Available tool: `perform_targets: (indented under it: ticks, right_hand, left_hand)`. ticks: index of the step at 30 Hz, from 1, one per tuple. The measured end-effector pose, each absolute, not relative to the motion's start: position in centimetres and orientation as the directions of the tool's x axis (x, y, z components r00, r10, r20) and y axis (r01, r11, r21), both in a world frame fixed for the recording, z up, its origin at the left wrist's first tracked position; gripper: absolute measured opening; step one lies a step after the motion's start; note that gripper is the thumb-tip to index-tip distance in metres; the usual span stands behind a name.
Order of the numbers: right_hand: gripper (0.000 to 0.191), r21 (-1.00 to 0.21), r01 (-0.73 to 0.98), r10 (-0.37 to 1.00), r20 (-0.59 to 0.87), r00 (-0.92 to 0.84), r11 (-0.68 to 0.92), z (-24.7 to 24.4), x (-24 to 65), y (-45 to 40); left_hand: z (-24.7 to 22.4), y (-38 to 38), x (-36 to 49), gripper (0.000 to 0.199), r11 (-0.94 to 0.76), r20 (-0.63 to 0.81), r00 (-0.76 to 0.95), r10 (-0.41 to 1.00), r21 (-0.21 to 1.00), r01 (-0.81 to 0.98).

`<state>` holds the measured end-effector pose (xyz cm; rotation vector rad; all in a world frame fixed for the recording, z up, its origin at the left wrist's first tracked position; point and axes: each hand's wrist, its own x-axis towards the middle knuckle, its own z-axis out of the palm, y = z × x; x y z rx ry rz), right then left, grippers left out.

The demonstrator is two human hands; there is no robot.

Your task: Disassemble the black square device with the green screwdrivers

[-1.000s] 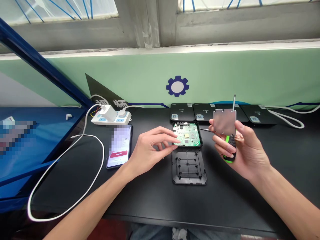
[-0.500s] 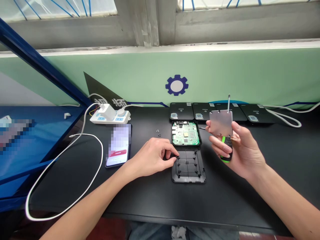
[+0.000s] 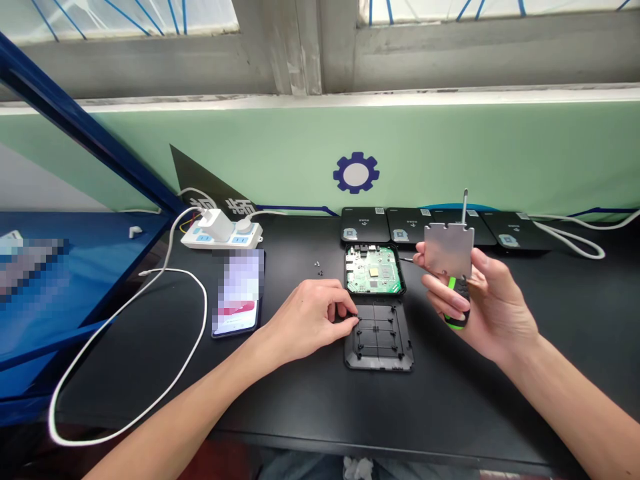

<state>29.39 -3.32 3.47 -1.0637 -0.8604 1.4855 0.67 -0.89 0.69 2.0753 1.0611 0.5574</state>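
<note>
My right hand is raised over the desk, holding a thin silver metal plate by its edges. The same hand keeps a screwdriver with a green and black handle against the palm, its shaft pointing up behind the plate. At the left edge of a black plastic cover, my left hand pinches with thumb and fingertips. The cover lies flat, inner side up, showing ribs and small posts. Just beyond it sits an opened black box with a green circuit board exposed.
Several closed black boxes line the back by the green panel. Small screws lie left of the opened box. Farther left are a phone, a white power strip and a looped white cable.
My right hand has shifted slightly right with the plate and screwdriver. My left hand stays at the cover's edge. The whole view has moved a little.
</note>
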Motion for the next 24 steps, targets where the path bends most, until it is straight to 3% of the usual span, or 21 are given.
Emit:
perform_targets:
  ticks: [17,24]
  right_hand:
    - [0.043,-0.923,-0.347,0.985,-0.168,-0.03,-0.168,3.5,29.57,-3.12]
    - [0.047,-0.904,-0.388,0.983,-0.177,-0.04,-0.178,3.62,29.58,-3.06]
  left_hand:
    - [0.97,-0.99,0.62,0.008,-0.361,0.005,0.566,0.825,0.775,0.519]
    - [1.66,-0.81,0.42,0.01,-0.345,0.035,0.59,0.807,0.838,0.422]
